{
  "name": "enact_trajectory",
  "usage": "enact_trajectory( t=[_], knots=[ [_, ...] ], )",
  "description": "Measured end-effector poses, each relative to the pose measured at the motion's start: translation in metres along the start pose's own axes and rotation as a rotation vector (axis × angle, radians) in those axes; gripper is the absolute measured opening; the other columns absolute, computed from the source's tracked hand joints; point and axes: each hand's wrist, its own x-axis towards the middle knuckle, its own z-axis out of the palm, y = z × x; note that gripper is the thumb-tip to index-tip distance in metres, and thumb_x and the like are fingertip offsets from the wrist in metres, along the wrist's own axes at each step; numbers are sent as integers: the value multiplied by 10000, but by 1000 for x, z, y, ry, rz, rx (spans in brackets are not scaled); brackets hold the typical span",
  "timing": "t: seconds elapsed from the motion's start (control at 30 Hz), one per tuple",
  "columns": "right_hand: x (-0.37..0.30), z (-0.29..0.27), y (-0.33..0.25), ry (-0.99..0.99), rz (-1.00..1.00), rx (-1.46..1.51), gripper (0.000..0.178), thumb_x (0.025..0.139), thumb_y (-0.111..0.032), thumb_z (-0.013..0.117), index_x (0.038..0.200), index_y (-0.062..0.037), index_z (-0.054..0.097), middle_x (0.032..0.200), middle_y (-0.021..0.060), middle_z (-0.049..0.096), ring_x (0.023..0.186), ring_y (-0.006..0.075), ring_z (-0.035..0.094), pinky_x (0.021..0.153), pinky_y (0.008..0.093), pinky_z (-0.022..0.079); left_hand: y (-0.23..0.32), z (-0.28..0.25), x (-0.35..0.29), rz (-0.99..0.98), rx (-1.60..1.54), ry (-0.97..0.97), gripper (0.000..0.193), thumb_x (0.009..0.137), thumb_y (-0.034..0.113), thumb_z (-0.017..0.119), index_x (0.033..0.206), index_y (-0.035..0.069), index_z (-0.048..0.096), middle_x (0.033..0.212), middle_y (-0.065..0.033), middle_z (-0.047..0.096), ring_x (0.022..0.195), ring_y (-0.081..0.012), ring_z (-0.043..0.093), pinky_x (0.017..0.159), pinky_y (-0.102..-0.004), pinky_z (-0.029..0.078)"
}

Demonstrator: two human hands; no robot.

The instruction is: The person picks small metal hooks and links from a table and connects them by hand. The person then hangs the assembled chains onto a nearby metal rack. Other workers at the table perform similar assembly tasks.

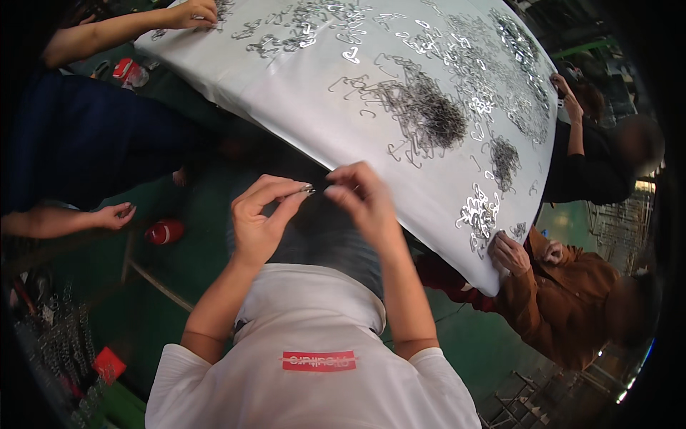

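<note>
My left hand [257, 218] is closed, its thumb and forefinger pinching a small shiny metal piece [309, 189] in front of my waist, just off the table's near edge. The piece is too small to make out its exact shape. Close by on the right, my right hand [366, 207] is smeared by motion, thumb and forefinger pointing toward the piece; whether anything is between them does not show. Beyond both hands, a dark heap of thin metal hooks [437, 118] lies on the white-covered table [307, 107]. Shinier bent hooks [477, 214] are bunched near its right corner.
A co-worker's hand [193, 14] touches hooks at the far left; another hand [114, 216] hangs lower left. At right, a brown-sleeved person's hand [511, 254] rests at the table edge, and another person's hand [567, 93] reaches in beyond. A red object [164, 232] sits lower left.
</note>
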Motion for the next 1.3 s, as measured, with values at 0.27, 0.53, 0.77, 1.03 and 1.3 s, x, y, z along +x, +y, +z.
enact_trajectory(
  t=[0.27,0.53,0.77,1.03,1.3],
  knots=[
    [73,-123,31,-47,-131,-935,59,815,-123,672,873,-114,680,901,42,630,781,258,644,691,367,504,-6,-1,-7,9,-3,0,155,791,-68,685,915,15,723,848,-63,677,727,-111,625,625,-221,484],
    [82,-122,47,-191,-223,-1145,82,828,-140,639,898,-102,658,942,41,592,885,259,623,741,382,511,-4,3,-11,-12,-7,15,156,783,-58,697,919,16,722,850,-59,676,679,-95,580,596,-219,461],
    [83,-129,40,-281,-219,-1141,49,834,-130,628,873,-100,632,959,44,583,928,260,604,761,391,505,-4,2,-12,-6,10,13,152,783,-55,697,919,9,718,858,-69,677,674,-99,575,602,-220,464],
    [82,-108,28,-41,-104,-667,55,875,-75,608,896,-29,587,870,52,608,748,194,607,676,328,482,-5,7,-8,108,59,30,150,773,-46,711,907,21,720,845,-63,689,713,-127,618,616,-232,485],
    [4,-7,-38,-72,168,446,161,910,-32,617,1052,42,616,875,89,645,744,135,640,593,238,550,-9,10,-5,173,97,68,178,741,-59,722,893,34,714,817,-75,688,731,-186,632,632,-279,505]
  ],
)
